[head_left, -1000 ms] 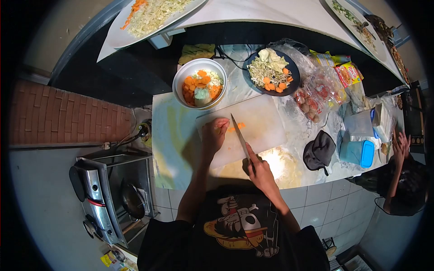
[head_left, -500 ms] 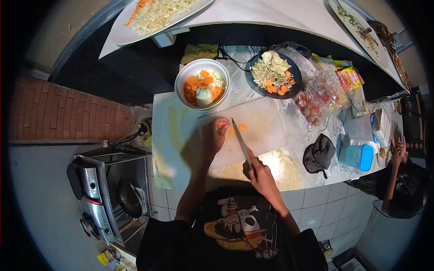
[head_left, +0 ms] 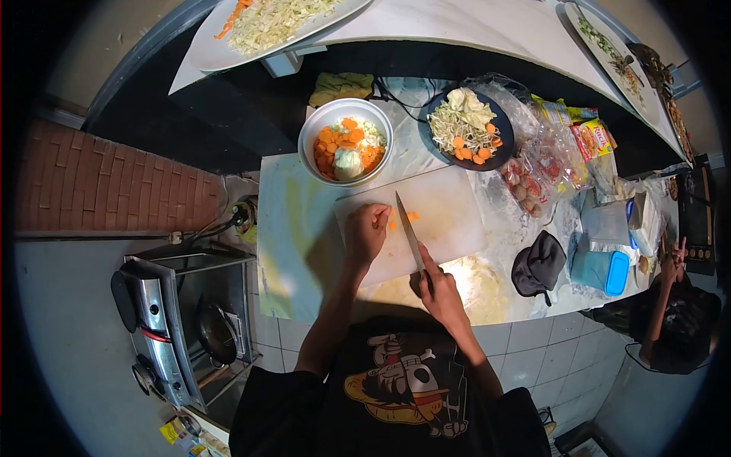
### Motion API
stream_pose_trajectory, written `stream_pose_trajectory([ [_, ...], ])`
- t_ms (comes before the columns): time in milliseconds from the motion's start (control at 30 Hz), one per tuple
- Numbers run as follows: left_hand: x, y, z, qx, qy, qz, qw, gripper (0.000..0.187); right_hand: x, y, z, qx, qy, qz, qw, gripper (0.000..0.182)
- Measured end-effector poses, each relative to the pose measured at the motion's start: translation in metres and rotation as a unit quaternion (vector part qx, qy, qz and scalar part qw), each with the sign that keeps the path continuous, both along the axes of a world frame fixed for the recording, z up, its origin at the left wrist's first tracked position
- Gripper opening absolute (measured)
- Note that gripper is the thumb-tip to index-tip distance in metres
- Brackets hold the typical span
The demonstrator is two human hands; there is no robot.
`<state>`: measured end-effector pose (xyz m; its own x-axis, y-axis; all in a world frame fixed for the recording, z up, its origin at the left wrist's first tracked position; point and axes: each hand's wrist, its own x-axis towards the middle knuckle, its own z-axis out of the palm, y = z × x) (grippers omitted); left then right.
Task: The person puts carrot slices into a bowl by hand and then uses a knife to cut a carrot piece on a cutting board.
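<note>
My right hand (head_left: pixel 442 295) is closed round the handle of a kitchen knife (head_left: pixel 408 231), its blade slanting up and left over the white cutting board (head_left: pixel 453 217). Just left of the blade, my left hand (head_left: pixel 367 234) has its fingers curled together on the board; a bit of orange shows at the fingertips, seemingly a piece of carrot mostly hidden by them. Small cut carrot pieces (head_left: pixel 412 216) lie beside the blade. Behind the board stands a white bowl (head_left: pixel 304 145) with sliced carrot, chopped pale vegetable and a pale round lump.
A dark plate (head_left: pixel 505 145) holds bean sprouts, cabbage and carrot slices. To the right are plastic bags (head_left: pixel 544 171), a black cap (head_left: pixel 538 263) and a blue-lidded container (head_left: pixel 615 273). Another person (head_left: pixel 678 312) is at the far right. A stove (head_left: pixel 160 335) stands left.
The knife is slightly more upright, with its tip a little higher. My left hand has shifted slightly right and its fingers are more tucked in. The whole view has moved a little.
</note>
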<state>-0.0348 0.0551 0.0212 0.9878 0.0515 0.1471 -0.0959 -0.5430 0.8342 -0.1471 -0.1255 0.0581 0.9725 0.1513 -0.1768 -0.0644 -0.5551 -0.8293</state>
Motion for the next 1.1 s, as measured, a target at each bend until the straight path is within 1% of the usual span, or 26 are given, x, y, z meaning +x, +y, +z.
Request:
stream_pose_trajectory([
  [133,-0.002,-0.001,0.001,-0.008,0.012,-0.005,1.0,0.011,0.002,0.001,0.0,0.002,-0.017,0.002,1.0,0.07],
  [200,-0.002,-0.004,0.003,0.002,0.048,-0.003,0.999,0.012,0.003,0.001,0.004,-0.005,0.022,0.004,1.0,0.07],
  [233,-0.002,-0.004,0.001,0.002,0.048,-0.003,0.999,0.012,0.003,0.001,0.002,-0.005,0.023,0.003,1.0,0.07],
  [333,-0.003,-0.004,-0.003,-0.012,0.049,0.001,0.999,0.011,0.003,0.002,-0.003,-0.009,-0.004,0.015,1.0,0.07],
  [400,-0.004,-0.004,0.004,-0.051,0.091,0.0,0.995,0.011,0.004,0.003,-0.002,-0.022,0.011,0.016,1.0,0.072],
  [500,-0.003,-0.004,0.005,-0.045,0.093,-0.005,0.995,0.011,0.005,0.003,-0.008,-0.003,-0.004,0.012,1.0,0.073],
  [700,-0.002,-0.003,-0.005,-0.036,0.077,-0.008,0.996,0.013,0.008,0.004,-0.006,-0.011,-0.017,0.015,1.0,0.075],
  [833,-0.003,-0.004,0.001,-0.025,0.083,-0.004,0.996,0.014,0.008,0.004,-0.006,-0.022,0.005,0.015,1.0,0.076],
  [900,-0.003,-0.005,0.002,-0.014,0.085,0.002,0.996,0.014,0.007,0.007,-0.008,-0.022,-0.031,0.0,0.999,0.077],
  [1100,-0.004,-0.005,0.001,-0.014,0.087,0.007,0.996,0.013,0.009,0.011,-0.011,-0.021,-0.031,0.005,0.999,0.079],
])
